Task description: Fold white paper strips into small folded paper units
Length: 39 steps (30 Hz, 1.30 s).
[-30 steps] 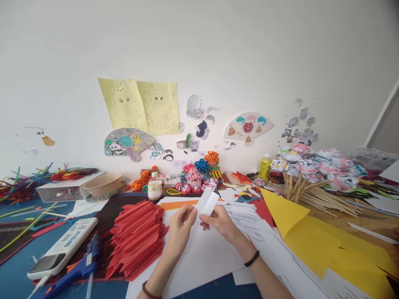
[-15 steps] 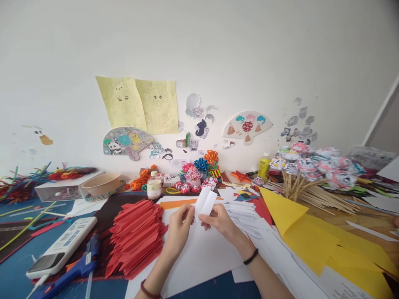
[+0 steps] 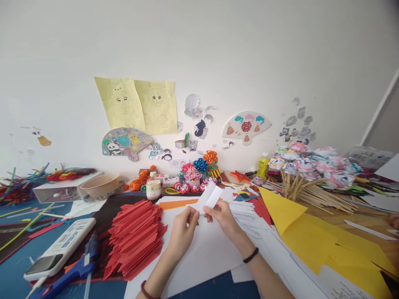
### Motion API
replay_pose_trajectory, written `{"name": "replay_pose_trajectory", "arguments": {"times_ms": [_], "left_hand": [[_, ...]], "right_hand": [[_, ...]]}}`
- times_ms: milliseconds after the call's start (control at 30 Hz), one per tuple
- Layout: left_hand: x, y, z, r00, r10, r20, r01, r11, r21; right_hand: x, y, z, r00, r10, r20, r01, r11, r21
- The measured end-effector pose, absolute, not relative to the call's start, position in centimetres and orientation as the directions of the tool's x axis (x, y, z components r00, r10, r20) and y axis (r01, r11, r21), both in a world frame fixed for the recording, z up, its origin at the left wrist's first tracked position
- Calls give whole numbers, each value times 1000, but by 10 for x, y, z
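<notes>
Both of my hands hold one small folded white paper strip (image 3: 210,197) above a large white sheet (image 3: 199,253) in the middle of the table. My left hand (image 3: 183,229) pinches the strip's lower left end between thumb and fingers. My right hand (image 3: 222,216) grips its lower right side, and the strip's free end tilts up and to the right. A heap of folded red paper pieces (image 3: 137,236) lies just left of my left hand. A stack of folded white strips (image 3: 245,209) sits right of my right hand.
Yellow paper sheets (image 3: 314,236) cover the right side. Paper flowers on wooden sticks (image 3: 311,176) lie at the far right. A remote control (image 3: 59,249) and a blue glue gun (image 3: 73,270) lie at the front left. Bottles, a bowl (image 3: 99,185) and small paper crafts line the wall.
The strip has turned a little, its free end now leaning further right and lower. My right hand moved slightly up along it. The view shifted a bit.
</notes>
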State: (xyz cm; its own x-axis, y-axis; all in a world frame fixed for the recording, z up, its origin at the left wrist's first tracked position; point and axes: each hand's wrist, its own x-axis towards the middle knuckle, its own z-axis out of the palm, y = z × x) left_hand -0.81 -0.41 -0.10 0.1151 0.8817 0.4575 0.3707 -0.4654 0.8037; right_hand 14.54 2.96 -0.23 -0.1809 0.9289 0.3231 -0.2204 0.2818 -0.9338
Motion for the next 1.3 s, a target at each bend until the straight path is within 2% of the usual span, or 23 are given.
{"name": "replay_pose_trajectory", "arguments": {"times_ms": [333, 633, 733, 967, 1067, 1233, 1300], "left_hand": [[-10, -1, -1, 130, 900, 417, 359, -435, 826], [-8, -4, 0, 136, 858, 496, 357, -509, 783], [-9, -3, -1, 130, 875, 467, 356, -480, 802], [-12, -5, 4, 90, 871, 484, 346, -483, 805], [-11, -7, 4, 92, 865, 494, 347, -493, 798], [-11, -6, 2, 109, 870, 481, 384, -483, 787], [-12, -5, 3, 103, 868, 485, 420, -480, 770]], "right_hand": [[145, 31, -9, -260, 901, 346, -203, 300, -932], [142, 30, -8, -300, 889, 345, -221, 287, -932], [143, 29, -7, -304, 892, 336, -223, 277, -935], [143, 29, -10, -426, 861, 280, -195, 214, -957], [143, 30, -9, -398, 873, 282, -200, 217, -955], [144, 30, -2, -225, 932, 285, -198, 242, -950], [146, 28, 0, -258, 929, 264, -175, 223, -959]]}}
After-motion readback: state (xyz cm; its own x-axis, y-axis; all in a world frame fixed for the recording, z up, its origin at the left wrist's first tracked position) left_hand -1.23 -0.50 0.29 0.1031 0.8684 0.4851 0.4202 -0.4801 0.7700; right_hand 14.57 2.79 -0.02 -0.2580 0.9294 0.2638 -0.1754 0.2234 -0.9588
